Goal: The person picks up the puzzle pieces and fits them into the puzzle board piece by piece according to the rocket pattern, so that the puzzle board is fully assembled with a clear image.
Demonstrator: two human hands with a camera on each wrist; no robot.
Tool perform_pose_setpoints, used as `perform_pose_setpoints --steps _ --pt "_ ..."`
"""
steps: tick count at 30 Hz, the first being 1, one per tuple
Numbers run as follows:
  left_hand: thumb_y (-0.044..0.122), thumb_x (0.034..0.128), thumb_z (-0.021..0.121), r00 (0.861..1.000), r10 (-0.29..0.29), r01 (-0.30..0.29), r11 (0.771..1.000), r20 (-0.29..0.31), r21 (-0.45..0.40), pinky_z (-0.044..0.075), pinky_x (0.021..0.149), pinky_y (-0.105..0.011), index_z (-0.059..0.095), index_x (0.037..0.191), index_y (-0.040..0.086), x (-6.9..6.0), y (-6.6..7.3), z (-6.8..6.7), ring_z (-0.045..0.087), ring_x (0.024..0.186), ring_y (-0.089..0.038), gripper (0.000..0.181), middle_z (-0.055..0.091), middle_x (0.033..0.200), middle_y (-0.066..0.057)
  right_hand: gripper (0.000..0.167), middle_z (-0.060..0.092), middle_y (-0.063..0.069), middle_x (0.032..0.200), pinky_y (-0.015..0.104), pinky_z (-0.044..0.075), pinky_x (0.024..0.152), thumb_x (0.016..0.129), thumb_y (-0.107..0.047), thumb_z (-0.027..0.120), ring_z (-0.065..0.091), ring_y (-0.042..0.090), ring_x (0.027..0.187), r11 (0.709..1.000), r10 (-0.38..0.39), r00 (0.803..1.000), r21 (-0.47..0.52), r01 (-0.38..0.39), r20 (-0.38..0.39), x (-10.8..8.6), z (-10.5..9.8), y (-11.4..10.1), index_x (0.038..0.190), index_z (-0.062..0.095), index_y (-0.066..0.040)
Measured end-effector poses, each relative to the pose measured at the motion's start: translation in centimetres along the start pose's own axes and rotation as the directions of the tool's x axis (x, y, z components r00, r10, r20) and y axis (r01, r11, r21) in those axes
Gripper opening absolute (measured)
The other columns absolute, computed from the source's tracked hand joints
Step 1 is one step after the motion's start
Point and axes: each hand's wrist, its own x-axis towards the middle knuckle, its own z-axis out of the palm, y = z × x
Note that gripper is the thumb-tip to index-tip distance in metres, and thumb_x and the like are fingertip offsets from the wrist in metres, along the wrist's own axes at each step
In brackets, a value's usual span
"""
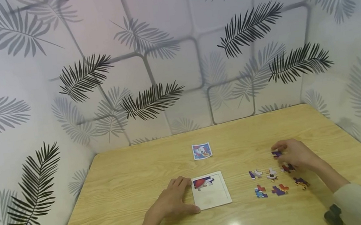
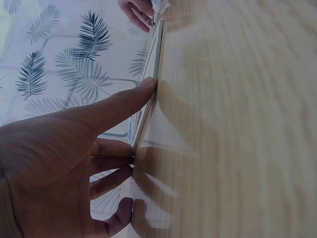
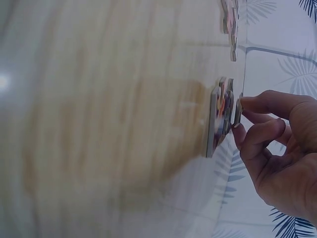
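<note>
On the pale wooden tabletop (image 1: pixel 126 193), the person's left hand (image 1: pixel 174 198) was nearest, its thumb and fingers spread, touching the left edge of a thin white square puzzle tray (image 1: pixel 212 198). In the tray's upper left corner lay a red, white and purple puzzle section (image 1: pixel 202 182). To the right were several loose multicoloured puzzle pieces (image 1: pixel 278 190). Behind most of these, the right hand (image 1: pixel 294 153) had its grip nearly closed, pinching a purple puzzle piece (image 1: pixel 276 154); whether lifted, I could not tell. Farthest lay a small printed picture card (image 1: pixel 202 151). Picking seemed the present step; next, the piece probably needed carrying leftward and turning to fit.
</note>
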Motion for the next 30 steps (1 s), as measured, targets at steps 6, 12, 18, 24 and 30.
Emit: perform_pose_setpoints --steps 6,12,18,24,30 --pt "0.052 0.0808 0.086 1.000 -0.004 0.004 1.000 0.001 -0.003 0.044 0.112 -0.057 0.049 0.149 0.009 0.0 0.0 0.1 0.042 0.140 -0.032 0.089 0.049 0.151 -0.009 0.034 0.066 0.033 0.120 0.030 0.046 0.055 0.087 -0.003 0.073 0.058 0.020 0.075 0.999 -0.035 0.999 -0.031 0.035 -0.004 -0.1 0.0 -0.6 0.120 0.069 0.004" --pt "0.053 0.0810 0.085 1.000 0.003 -0.003 1.000 0.000 0.001 0.045 0.112 -0.056 0.049 0.149 0.009 0.0 -0.1 0.1 0.043 0.140 -0.031 0.089 0.049 0.151 -0.009 0.017 0.070 0.019 0.112 0.028 0.041 0.049 0.092 -0.010 0.073 0.047 0.012 0.057 1.000 -0.019 1.000 -0.004 0.019 -0.016 0.1 0.1 -0.8 0.108 0.074 -0.003" --pt "0.053 0.0810 0.085 1.000 0.008 -0.008 1.000 -0.003 0.000 0.045 0.111 -0.057 0.048 0.149 0.009 0.0 -0.2 0.0 0.043 0.139 -0.032 0.089 0.049 0.150 -0.009 0.018 0.070 0.016 0.109 0.026 0.037 0.040 0.094 -0.017 0.075 0.039 0.008 0.046 0.999 -0.014 1.000 0.030 0.014 -0.018 0.2 0.2 -1.2 0.107 0.076 -0.005" --pt "0.053 0.0805 0.086 1.000 0.006 -0.006 1.000 -0.005 -0.005 0.046 0.109 -0.060 0.049 0.149 0.009 0.0 -0.2 0.1 0.043 0.139 -0.032 0.089 0.049 0.150 -0.009 0.018 0.069 0.023 0.120 0.028 0.041 0.047 0.093 -0.019 0.077 0.039 0.008 0.049 0.999 -0.048 0.999 0.021 0.048 -0.022 0.2 0.3 -2.0 0.105 0.077 -0.006" --pt "0.053 0.0803 0.086 1.000 0.006 -0.006 1.000 -0.005 -0.013 0.045 0.108 -0.061 0.050 0.148 0.009 0.0 -0.2 0.1 0.043 0.139 -0.033 0.088 0.049 0.150 -0.009 0.014 0.072 0.020 0.119 0.027 0.039 0.053 0.092 -0.017 0.078 0.037 0.007 0.056 0.994 -0.109 0.994 0.001 0.109 -0.031 0.3 0.8 -2.9 0.103 0.078 -0.007"
